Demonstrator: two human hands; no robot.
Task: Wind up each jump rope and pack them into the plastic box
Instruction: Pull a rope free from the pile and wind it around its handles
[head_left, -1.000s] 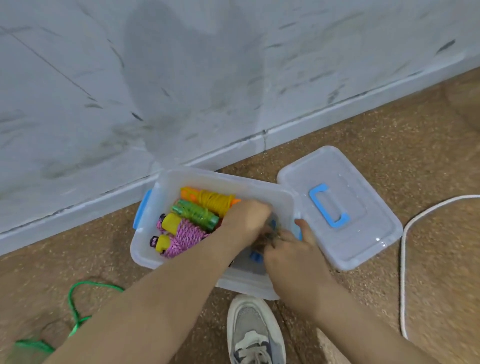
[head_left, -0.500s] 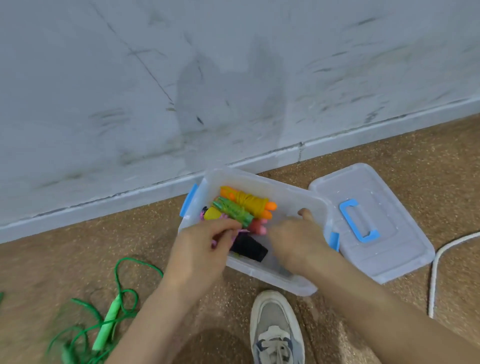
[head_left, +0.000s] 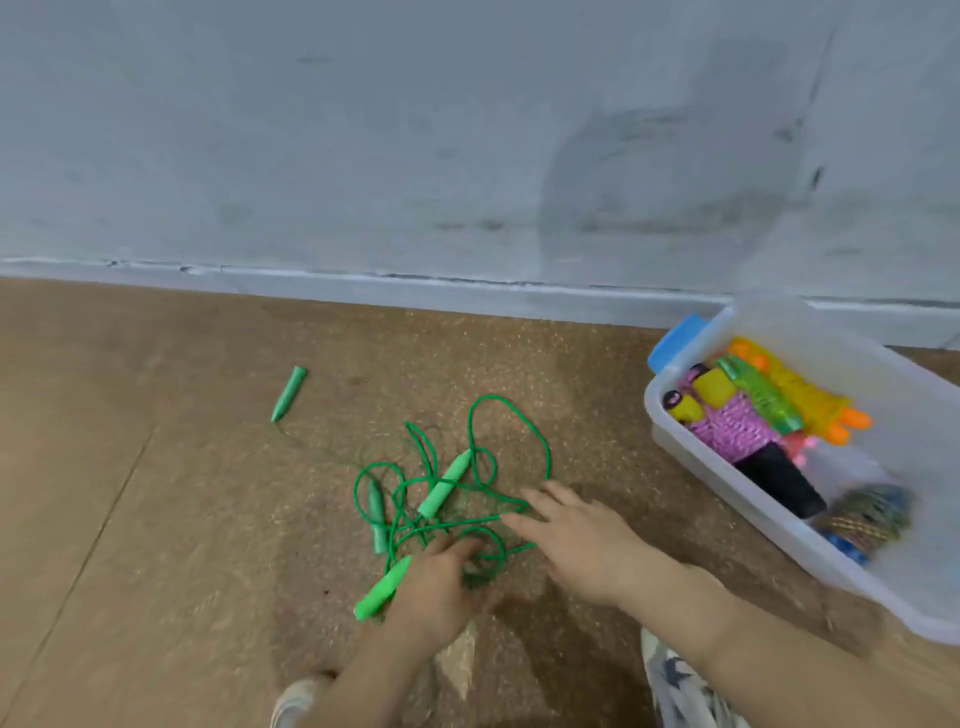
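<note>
Loose green jump ropes (head_left: 470, 467) lie tangled on the brown floor, with several green handles among the loops. One handle (head_left: 289, 394) lies apart to the far left. My left hand (head_left: 436, 582) is closed around the nearest green handle (head_left: 382, 592), which sticks out to its left. My right hand (head_left: 571, 530) lies flat on the cord with fingers spread, holding nothing. At the right, the clear plastic box (head_left: 727, 499) holds wound ropes: an orange-yellow one (head_left: 802, 397), a green one (head_left: 758, 397), a pink one (head_left: 727, 428) and a multicoloured bundle (head_left: 867, 514).
A grey wall with a baseboard (head_left: 363, 286) runs behind the ropes and the box. My shoes (head_left: 675, 686) show at the bottom edge. A blue latch (head_left: 675, 340) sticks out from the box's left end.
The view has swung left from the box to the green ropes. Both hands left the box and came down on the tangle; my left hand closed on a green handle.
</note>
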